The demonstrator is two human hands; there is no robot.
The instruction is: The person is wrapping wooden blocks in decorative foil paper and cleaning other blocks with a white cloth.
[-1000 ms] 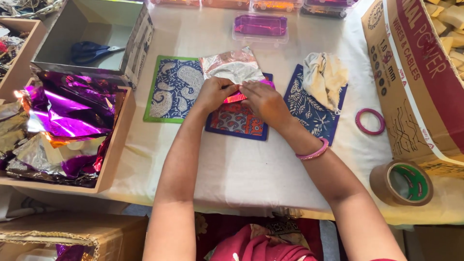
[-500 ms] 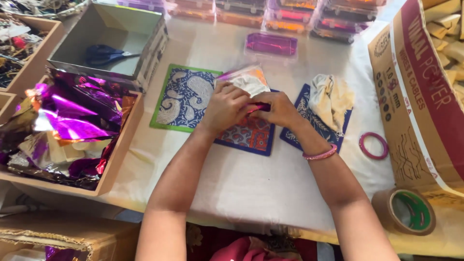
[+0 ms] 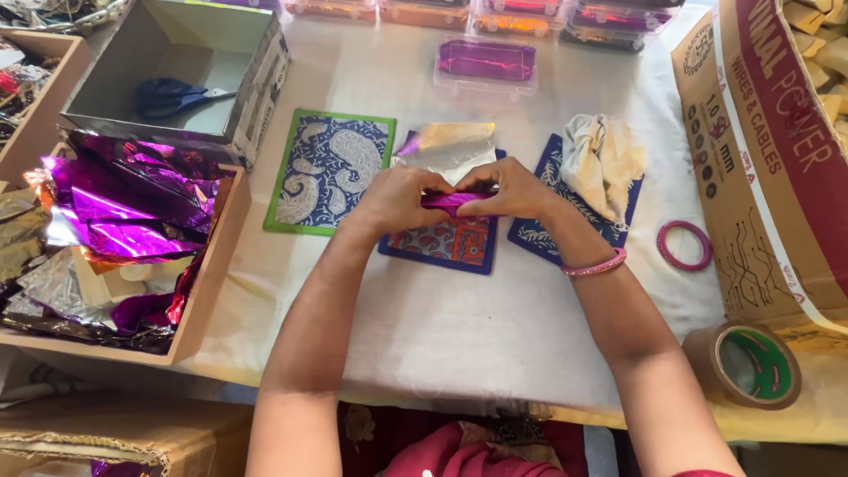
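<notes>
At counter centre: left hand (image 3: 402, 196) and right hand (image 3: 511, 190) were together, both clamped on a purple foil strip (image 3: 452, 201).
Beneath: red-and-blue patterned mat (image 3: 446, 243).
Behind: silver foil sheet (image 3: 450, 146).

Both bare forearms reach forward and angle inward, converging at the middle. The left hand (image 3: 402, 196) sits knuckles up, fingers curled down and pinched tight. The right hand (image 3: 511, 189) mirrors it, fingers bent, thumb tucked beneath, fingertips meeting the left's. Wrists are level and close together, elbows spread wide toward the body.
</notes>
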